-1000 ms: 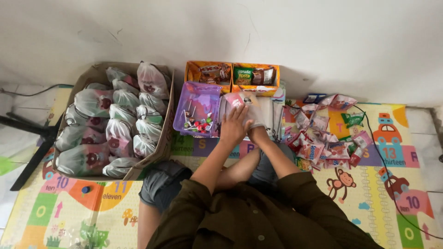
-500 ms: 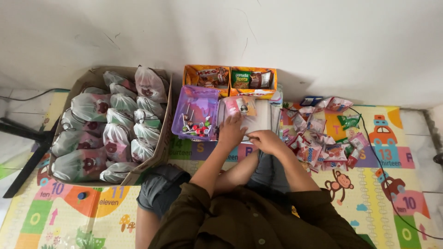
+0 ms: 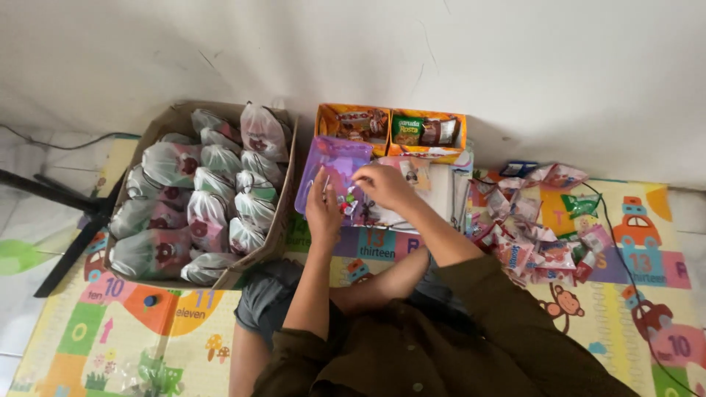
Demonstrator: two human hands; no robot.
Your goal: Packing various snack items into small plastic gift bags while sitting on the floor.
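Left hand (image 3: pixel 323 208) and right hand (image 3: pixel 382 184) both reach into purple tray (image 3: pixel 338 158); grip state unclear. Cardboard box (image 3: pixel 170 117) of tied bags sits left.

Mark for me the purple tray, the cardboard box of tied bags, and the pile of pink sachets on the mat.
Purple tray (image 3: pixel 334 158): head view, on its bare upper inside.
Cardboard box (image 3: pixel 163 121): head view, on its far-left rim flap.
Pile of pink sachets (image 3: pixel 540 246): head view, on a sachet near the pile's middle.
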